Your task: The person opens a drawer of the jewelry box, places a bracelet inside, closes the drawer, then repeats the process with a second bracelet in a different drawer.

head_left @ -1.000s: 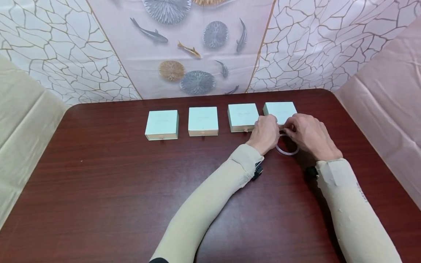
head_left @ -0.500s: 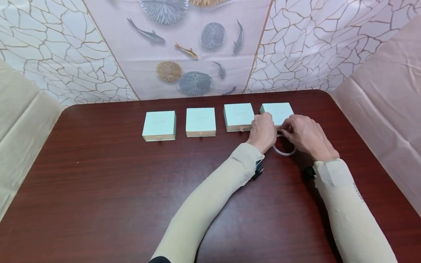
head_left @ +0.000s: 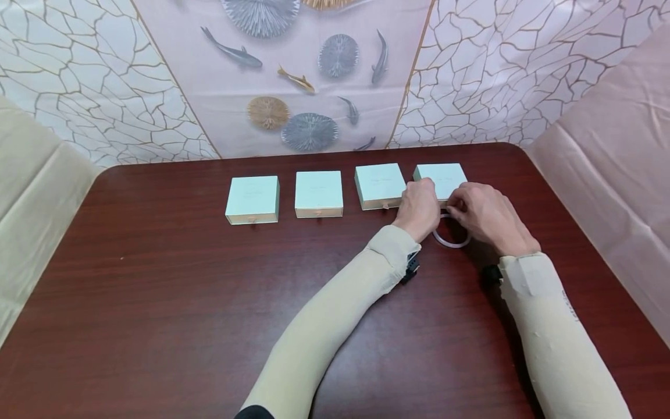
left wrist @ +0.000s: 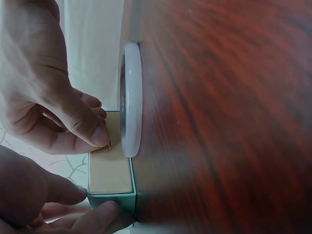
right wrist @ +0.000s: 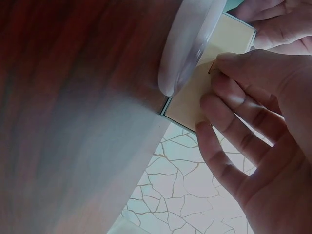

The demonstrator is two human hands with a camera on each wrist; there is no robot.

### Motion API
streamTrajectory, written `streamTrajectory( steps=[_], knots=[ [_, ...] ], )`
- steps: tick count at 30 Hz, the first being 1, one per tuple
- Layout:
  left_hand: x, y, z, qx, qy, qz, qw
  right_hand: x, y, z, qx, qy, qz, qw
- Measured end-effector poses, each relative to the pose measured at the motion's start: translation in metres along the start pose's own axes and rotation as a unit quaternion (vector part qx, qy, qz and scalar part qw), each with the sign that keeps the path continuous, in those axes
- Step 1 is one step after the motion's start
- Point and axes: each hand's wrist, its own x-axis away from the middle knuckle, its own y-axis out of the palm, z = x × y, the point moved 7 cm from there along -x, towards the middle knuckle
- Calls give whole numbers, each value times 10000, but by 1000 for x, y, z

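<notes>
The rightmost pale green drawer box (head_left: 442,176) stands at the far right of the table. My left hand (head_left: 419,209) holds its left end; in the left wrist view, those fingers lie against the box's green side. At the front, my right hand (head_left: 492,218) pinches the small pull tab (right wrist: 211,68) on the beige drawer front (left wrist: 111,174). The drawer looks flush with its sleeve. A whitish bangle (head_left: 451,244) lies on the table just before the box, apart from the pinching fingertips; my hands partly cover it in the head view.
Three similar boxes line up to the left: one near the left hand (head_left: 380,179), one mid-row (head_left: 318,189) and one farthest left (head_left: 253,195). The dark wooden table (head_left: 183,314) meets patterned cloth (head_left: 460,87) at the back and plain cloth on both sides.
The head view has shifted slightly, moving everything a little to the left in it. Both hands keep nearly the same places at the box, and the bangle stays before it.
</notes>
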Motion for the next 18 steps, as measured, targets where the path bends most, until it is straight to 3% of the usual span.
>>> streamTrajectory(
  steps=[8,18],
  knots=[
    [0,-2,0,-30,191,118,9997,0,-2,0,-1,111,-57,9999],
    [3,-2,-3,130,333,41,9994,0,-1,1,9,147,-164,9998]
  ],
)
